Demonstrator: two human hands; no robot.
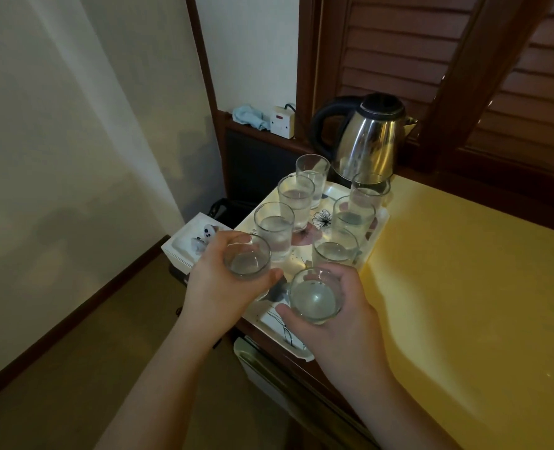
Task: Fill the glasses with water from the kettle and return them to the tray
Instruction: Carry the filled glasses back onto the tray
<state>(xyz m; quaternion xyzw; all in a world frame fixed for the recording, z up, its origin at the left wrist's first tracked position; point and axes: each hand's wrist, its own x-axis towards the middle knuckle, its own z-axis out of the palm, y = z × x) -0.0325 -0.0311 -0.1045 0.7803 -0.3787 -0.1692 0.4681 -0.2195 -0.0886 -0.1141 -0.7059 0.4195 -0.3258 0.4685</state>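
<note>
Two hands, each grasping one clear round glass of water over the near end of the tray (270, 323): right hand (340, 323) curled round a glass (315, 295) at 6 o'clock, left hand (217, 289) round another (247, 257) at 8 o'clock. Six more water-filled tumblers (274, 229) stand on the white flower-printed rectangular tray, in two rows of three. One polished steel kettle (368, 138), black handle and lid, stands at 12 o'clock beyond the tray, beside the smooth yellow tabletop (464, 287).
</note>
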